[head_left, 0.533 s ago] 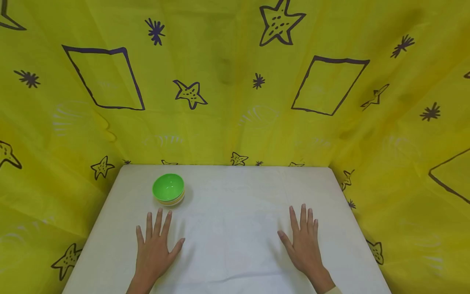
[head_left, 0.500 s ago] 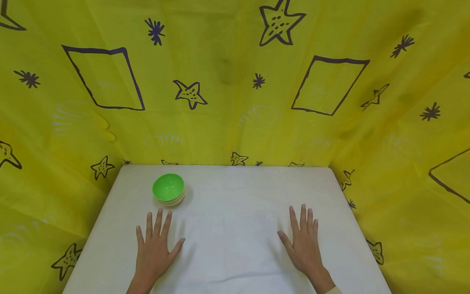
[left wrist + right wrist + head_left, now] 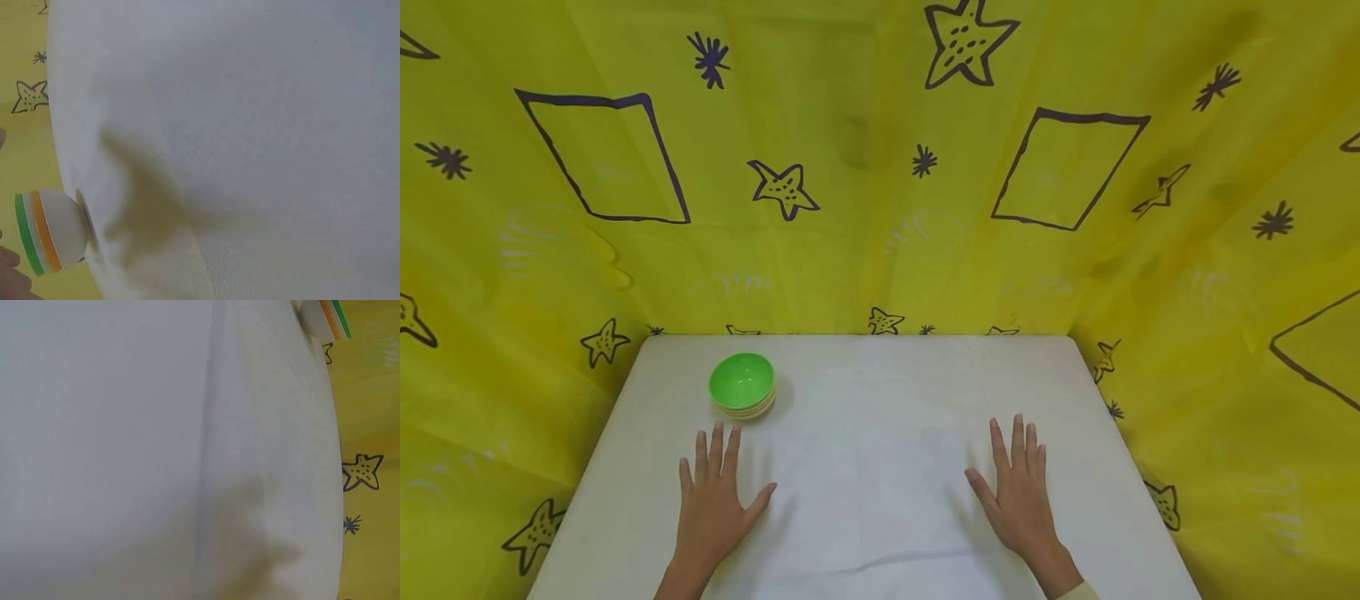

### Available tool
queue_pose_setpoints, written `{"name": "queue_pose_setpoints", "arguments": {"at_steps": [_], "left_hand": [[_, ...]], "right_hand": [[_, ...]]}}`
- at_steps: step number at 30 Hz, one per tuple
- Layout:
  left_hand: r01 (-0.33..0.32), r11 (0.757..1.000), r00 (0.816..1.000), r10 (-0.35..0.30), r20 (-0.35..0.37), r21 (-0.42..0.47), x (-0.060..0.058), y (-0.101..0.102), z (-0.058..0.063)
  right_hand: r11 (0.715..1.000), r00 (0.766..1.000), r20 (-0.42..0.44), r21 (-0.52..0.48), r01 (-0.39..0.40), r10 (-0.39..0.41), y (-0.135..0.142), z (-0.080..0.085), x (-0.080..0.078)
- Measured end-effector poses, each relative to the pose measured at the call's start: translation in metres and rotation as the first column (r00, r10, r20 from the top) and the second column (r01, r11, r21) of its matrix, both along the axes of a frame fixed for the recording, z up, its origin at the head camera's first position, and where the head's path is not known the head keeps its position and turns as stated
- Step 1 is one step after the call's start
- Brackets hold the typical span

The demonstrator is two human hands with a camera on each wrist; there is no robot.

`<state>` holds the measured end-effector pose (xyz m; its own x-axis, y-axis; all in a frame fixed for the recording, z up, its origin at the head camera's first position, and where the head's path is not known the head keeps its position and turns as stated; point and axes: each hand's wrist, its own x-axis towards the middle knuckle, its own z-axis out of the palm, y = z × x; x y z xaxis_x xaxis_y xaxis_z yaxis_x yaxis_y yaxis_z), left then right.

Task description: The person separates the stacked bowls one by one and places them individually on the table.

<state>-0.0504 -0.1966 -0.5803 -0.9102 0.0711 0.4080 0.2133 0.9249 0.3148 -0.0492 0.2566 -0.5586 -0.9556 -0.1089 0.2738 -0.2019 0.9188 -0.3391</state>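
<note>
- While L hand [image 3: 709, 517] and R hand [image 3: 1021, 504] grip nothing, w/ fingers [image 3: 702, 458] straight and spread, the green bowl [image 3: 742, 381] stands on bench [image 3: 865, 450], just beyond L fingers; L hand is nearer (head view).
- Same view: bowl is round, so no long axis; nothing visible inside.
- L wrist view: bowl is near partly cut-off fingers.
- R wrist view: bowl's part at corner; R fingers not visible.

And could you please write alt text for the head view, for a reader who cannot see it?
A person's left hand and right hand are spread open, holding nothing, over a white table. A bowl, green inside, stands upright just beyond the left hand. Behind hangs a patterned yellow backdrop.
</note>
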Motion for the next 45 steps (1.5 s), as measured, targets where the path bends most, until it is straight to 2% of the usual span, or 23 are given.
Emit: {"name": "queue_pose_setpoints", "arguments": {"at_steps": [3,5,9,13,16,19,23,26,32,40,45], "left_hand": [[0.005,0.996,1.0,-0.002,-0.025,0.093,-0.006,-0.003,-0.002],[0.002,0.985,1.0,0.0,-0.01,0.175,-0.011,-0.004,-0.002],[-0.048,0.948,0.997,0.026,0.073,0.314,-0.021,-0.006,-0.001],[-0.136,0.908,0.984,0.076,0.164,0.396,-0.031,-0.008,0.001],[-0.198,0.867,0.968,0.098,0.232,0.457,-0.045,-0.009,0.002],[-0.241,0.814,0.953,0.095,0.288,0.529,-0.062,-0.01,0.001],[-0.282,0.748,0.941,0.094,0.325,0.601,-0.08,-0.013,-0.006],[-0.302,0.714,0.938,0.105,0.331,0.632,-0.089,-0.017,-0.015],[-0.292,0.69,0.95,0.129,0.284,0.662,-0.097,-0.019,-0.027],[-0.284,0.646,0.957,0.142,0.254,0.708,-0.098,-0.014,-0.039],[-0.269,0.631,0.962,0.143,0.231,0.728,-0.101,-0.012,-0.044]], "right_hand": [[1.0,1.0,0.0,-0.007,0.006,-0.006,-0.001,0.0,0.001],[1.0,1.0,0.003,-0.018,0.006,-0.006,-0.002,0.0,0.002],[0.999,1.0,0.019,-0.046,-0.01,0.011,-0.005,0.0,0.002],[0.997,0.999,0.026,-0.074,-0.034,0.036,-0.01,-0.001,0.001],[0.996,0.999,0.019,-0.081,-0.042,0.043,-0.014,-0.001,-0.001],[0.995,0.999,0.016,-0.088,-0.046,0.048,-0.018,-0.001,-0.004],[0.992,0.998,0.027,-0.106,-0.062,0.065,-0.029,-0.001,-0.009],[0.987,0.996,0.037,-0.139,-0.077,0.083,-0.038,-0.001,-0.013],[0.977,0.993,0.032,-0.189,-0.102,0.11,-0.053,-0.001,-0.02],[0.966,0.989,0.078,-0.237,-0.105,0.127,-0.073,-0.009,-0.031],[0.946,0.982,0.098,-0.301,-0.123,0.159,-0.087,-0.014,-0.043]]}}
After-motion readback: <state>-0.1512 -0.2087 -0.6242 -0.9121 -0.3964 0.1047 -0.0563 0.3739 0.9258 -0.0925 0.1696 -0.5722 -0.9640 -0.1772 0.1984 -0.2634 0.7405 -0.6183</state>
